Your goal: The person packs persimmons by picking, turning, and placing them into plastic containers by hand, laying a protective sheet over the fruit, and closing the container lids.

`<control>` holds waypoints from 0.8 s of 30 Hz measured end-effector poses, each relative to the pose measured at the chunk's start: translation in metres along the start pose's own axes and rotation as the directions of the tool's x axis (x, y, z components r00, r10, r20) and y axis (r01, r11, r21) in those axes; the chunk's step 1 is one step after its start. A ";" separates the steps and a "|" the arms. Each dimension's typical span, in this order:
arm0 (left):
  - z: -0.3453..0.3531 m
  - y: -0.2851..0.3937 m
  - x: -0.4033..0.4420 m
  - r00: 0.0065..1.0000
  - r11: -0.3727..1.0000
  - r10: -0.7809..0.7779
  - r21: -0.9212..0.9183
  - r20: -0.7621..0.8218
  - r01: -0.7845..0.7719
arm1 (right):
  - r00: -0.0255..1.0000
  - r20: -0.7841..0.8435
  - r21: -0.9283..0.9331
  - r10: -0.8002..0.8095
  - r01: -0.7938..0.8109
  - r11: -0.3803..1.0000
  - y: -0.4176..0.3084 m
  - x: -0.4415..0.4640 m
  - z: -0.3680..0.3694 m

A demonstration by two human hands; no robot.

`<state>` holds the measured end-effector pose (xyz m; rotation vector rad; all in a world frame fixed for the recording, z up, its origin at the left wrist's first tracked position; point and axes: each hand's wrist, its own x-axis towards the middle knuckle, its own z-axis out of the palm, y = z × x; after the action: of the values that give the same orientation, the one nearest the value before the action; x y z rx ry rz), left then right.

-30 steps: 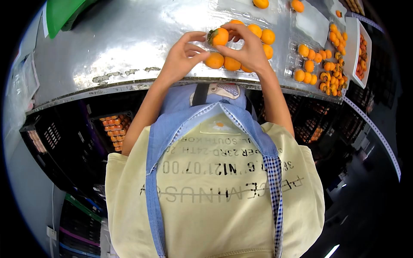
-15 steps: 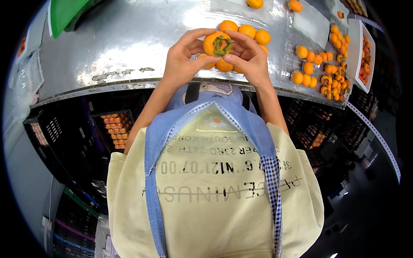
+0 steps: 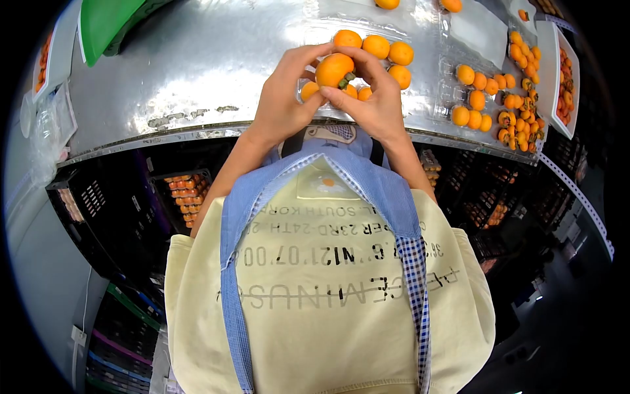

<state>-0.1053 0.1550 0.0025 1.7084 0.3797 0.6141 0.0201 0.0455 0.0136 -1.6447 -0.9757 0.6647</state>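
A: Hand status?

B: Both part-curled, fingers cupped round one persimmon. Left hand covers its left and far side; right hand has fingers at the far-right side, thumb low on the near side. Thumbs nearly meet just below it. Some contacts hidden, can't tell how firm the hold is.

A: Where's the fruit?

B: Between the two hands, looks lifted above the metal table. Can't tell how high. Lower persimmons show under and between the hands; far row of persimmons just beyond the fingertips.

A: Failure modes?

B: Slip, mainly: skin looks smooth, hold looks like fingertips. If one hand let go before the other had it, it could drop on the fruit below and bruise. Hard thumb pressure could tear the calyx. A wide knuckle swing could knock the far row.

A: Orientation?

B: Calyx points right and toward the wearer, by the right thumb. Smooth side toward the left fingers. No clear long axis, it's near round; stem axis slants far-left to near-right.
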 end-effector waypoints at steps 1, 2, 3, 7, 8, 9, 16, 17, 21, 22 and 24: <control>0.001 -0.002 -0.001 0.997 0.987 -0.076 -0.143 0.020 0.078 | 0.999 -0.031 0.028 -0.020 0.021 0.999 0.002 -0.001 0.001; 0.001 -0.004 -0.001 0.988 0.947 -0.149 -0.280 0.050 0.157 | 0.997 -0.062 0.056 -0.039 0.042 0.998 0.004 -0.002 0.001; -0.002 -0.003 -0.001 0.966 0.849 -0.230 -0.461 0.121 0.260 | 0.995 -0.077 0.039 -0.064 0.068 0.997 0.003 -0.002 0.001; -0.007 0.002 0.002 0.869 0.494 -0.382 -0.725 0.316 0.481 | 0.977 -0.084 -0.072 -0.198 0.192 0.979 0.000 -0.003 -0.004; -0.007 0.002 0.002 0.855 0.479 -0.406 -0.721 0.324 0.501 | 0.969 -0.070 -0.108 -0.238 0.230 0.967 -0.001 -0.003 -0.004; -0.007 0.001 0.002 0.850 0.507 -0.415 -0.694 0.324 0.512 | 0.968 -0.073 -0.100 -0.240 0.233 0.967 -0.001 -0.004 -0.004; -0.004 0.002 0.002 0.860 0.599 -0.425 -0.625 0.283 0.501 | 0.993 -0.115 0.257 -0.037 0.065 0.964 -0.004 -0.004 -0.004; -0.004 0.002 0.002 0.857 0.596 -0.427 -0.623 0.288 0.506 | 0.994 -0.110 0.328 0.026 0.012 0.944 -0.004 -0.003 -0.006; -0.001 0.001 0.003 0.806 0.436 -0.433 -0.688 0.404 0.580 | 0.978 -0.069 0.400 0.195 -0.152 0.904 -0.004 0.001 -0.012; 0.000 -0.001 0.002 0.789 0.411 -0.449 -0.687 0.419 0.599 | 0.973 -0.054 0.423 0.227 -0.183 0.887 -0.006 0.002 -0.013; 0.002 0.000 0.003 0.770 0.421 -0.478 -0.659 0.422 0.623 | 0.963 -0.036 0.440 0.266 -0.224 0.870 -0.005 0.001 -0.013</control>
<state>-0.1020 0.1548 0.0032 0.6807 0.4433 0.0671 0.0302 0.0403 0.0224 -1.3935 -0.5005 0.8950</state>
